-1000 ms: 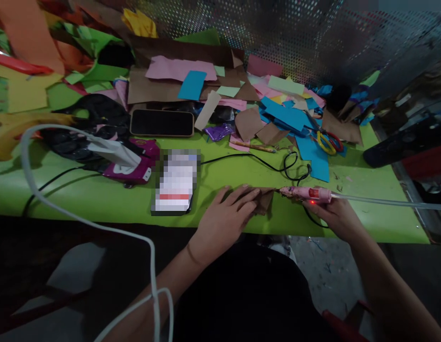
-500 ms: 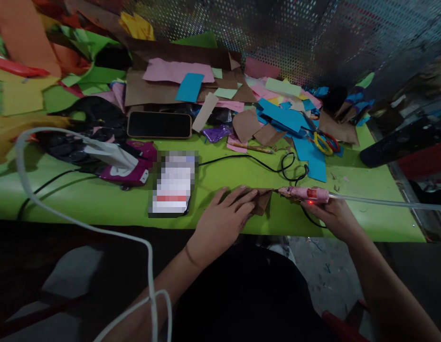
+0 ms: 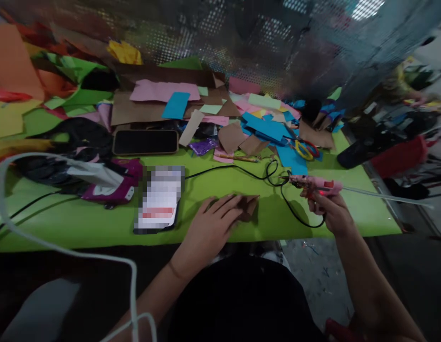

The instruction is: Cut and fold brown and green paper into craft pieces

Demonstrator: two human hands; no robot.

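Observation:
My right hand [image 3: 334, 212] is wrapped round the handle of a pink glue gun [image 3: 318, 184], with a small red light glowing on its side. The gun's nozzle points left and stands apart from the paper. A long clear glue stick [image 3: 384, 194] sticks out of its back end. On the green tabletop, my left hand [image 3: 215, 221] holds a small folded piece of brown paper [image 3: 249, 205] under and between its fingers. The fingers hide part of that paper. A black cord [image 3: 293, 216] hangs in a loop below the gun.
A lit phone [image 3: 159, 199] lies left of my left hand, a dark phone [image 3: 146, 141] behind it. Further left is a magenta power strip [image 3: 127, 171] with a white plug and cable. Blue paper [image 3: 266, 127], brown scraps and scissors [image 3: 304, 149] lie along the back.
My right hand has drawn the glue gun to the right, off the brown paper, and raised it. My left hand stays on the paper. The whole view has shifted a little.

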